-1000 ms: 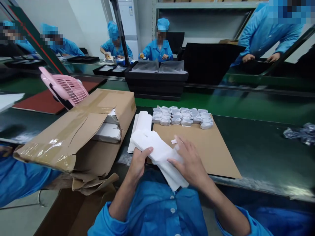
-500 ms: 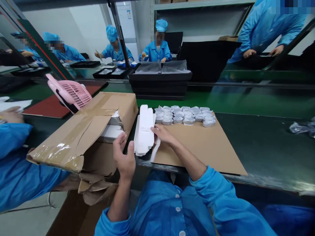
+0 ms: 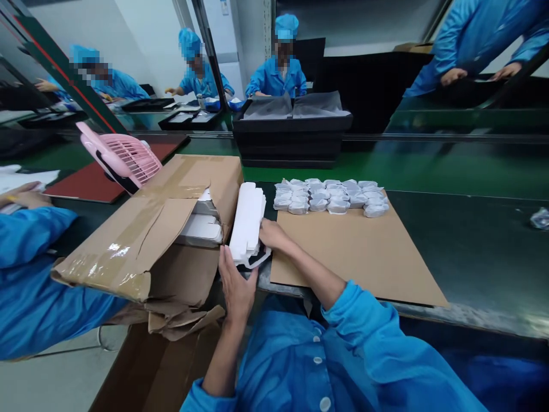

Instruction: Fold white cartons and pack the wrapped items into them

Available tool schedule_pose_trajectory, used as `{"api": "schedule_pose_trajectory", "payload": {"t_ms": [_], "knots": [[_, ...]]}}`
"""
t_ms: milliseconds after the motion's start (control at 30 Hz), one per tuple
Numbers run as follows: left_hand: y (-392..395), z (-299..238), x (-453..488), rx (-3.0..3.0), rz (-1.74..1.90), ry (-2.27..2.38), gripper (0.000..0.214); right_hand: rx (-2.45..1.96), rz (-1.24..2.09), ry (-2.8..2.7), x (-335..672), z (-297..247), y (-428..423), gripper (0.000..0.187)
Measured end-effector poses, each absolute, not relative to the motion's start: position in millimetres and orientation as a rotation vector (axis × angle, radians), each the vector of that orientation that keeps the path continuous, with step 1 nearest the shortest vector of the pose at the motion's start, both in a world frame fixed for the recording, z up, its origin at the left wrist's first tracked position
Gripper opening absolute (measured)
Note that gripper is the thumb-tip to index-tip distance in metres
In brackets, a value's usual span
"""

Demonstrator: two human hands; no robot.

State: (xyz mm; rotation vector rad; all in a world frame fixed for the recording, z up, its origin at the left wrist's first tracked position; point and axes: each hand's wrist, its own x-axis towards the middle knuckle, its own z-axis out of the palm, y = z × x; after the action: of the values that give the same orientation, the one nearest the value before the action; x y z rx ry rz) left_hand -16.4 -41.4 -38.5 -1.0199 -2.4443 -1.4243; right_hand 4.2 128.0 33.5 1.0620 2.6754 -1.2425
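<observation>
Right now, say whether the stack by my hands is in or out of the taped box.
Out: the stack, your right hand at its edge, is beside the box.

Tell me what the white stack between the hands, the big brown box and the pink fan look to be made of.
White stack: probably thin card, matte, with flat layers and crisp edges.
Brown box: cardboard, dull, with torn, bent flaps; its shiny tape looks like clear plastic.
Pink fan: likely hard plastic, smooth, with a slatted grille.

The person's jacket (image 3: 287, 357) is bright blue, with round whitish buttons (image 3: 317, 360) along the front; its wrinkled sleeves (image 3: 381, 343) leave the forearms (image 3: 316, 272) bare.
</observation>
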Motion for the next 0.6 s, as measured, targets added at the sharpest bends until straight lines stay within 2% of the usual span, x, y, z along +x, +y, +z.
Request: {"api": "schedule_pose_trajectory", "payload": {"t_ms": [167,300,433,500,600], "knots": [[-35.6,-42.2,-19.0,-0.925,-1.334,-2.193,0.085,1.092,-1.118,2.682,-22.6,39.9,125.4,0.031],[-32.3,-47.7,-9.6,-0.951,-1.476,-2.217,0.088,1.133,-1.129,2.754,-2.7,44.6,142.3,0.025],[-34.8,-38.7,-8.8,-0.900,-1.705,-2.275,0.085,1.292,-1.145,2.940,45.5,64.4,151.5,0.046],[-42.5,-28.9,-2.2,-0.875,-1.783,-2.195,0.084,1.419,-1.306,3.146,69.7,77.0,140.4,0.047],[-58.1,-12.1,21.4,-0.925,-2.051,-2.039,0.081,1.616,-1.825,3.508,89.8,82.7,100.4,0.045]]}}
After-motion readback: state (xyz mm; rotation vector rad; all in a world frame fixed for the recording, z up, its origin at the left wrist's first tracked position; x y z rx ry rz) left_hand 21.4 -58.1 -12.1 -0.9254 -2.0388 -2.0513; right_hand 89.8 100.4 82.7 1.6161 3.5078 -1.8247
